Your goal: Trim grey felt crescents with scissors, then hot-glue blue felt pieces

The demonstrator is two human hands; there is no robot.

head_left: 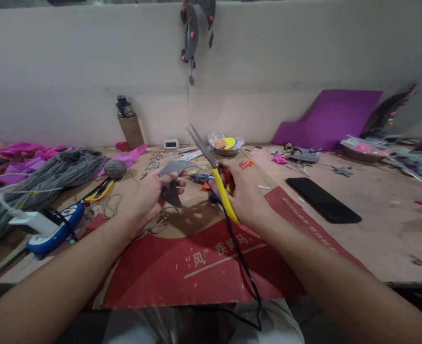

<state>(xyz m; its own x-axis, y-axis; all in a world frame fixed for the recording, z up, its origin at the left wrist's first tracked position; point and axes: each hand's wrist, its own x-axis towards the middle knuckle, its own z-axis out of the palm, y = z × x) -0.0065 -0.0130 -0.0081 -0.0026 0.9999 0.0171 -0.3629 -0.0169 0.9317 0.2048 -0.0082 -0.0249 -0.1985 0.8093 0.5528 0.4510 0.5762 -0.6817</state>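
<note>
Between the fingers and thumb of my left hand (152,195) is a curved grey felt piece (177,168), shaped like a crescent. My right hand (244,195) grips scissors with yellow handles (225,197). Their blades point up and away, a little to the right of the felt, without touching it. The blade tips look blurred. Both hands are above a red and brown cardboard sheet (153,272). A blue and orange object, partly hidden by my right hand, lies between the hands.
A black phone (323,199) lies at the right. Grey yarn (67,174), a blue power strip (56,234) and a yellow cutter (101,189) are at the left. A bowl (227,145) stands behind the hands. A black cable (244,263) crosses the cardboard.
</note>
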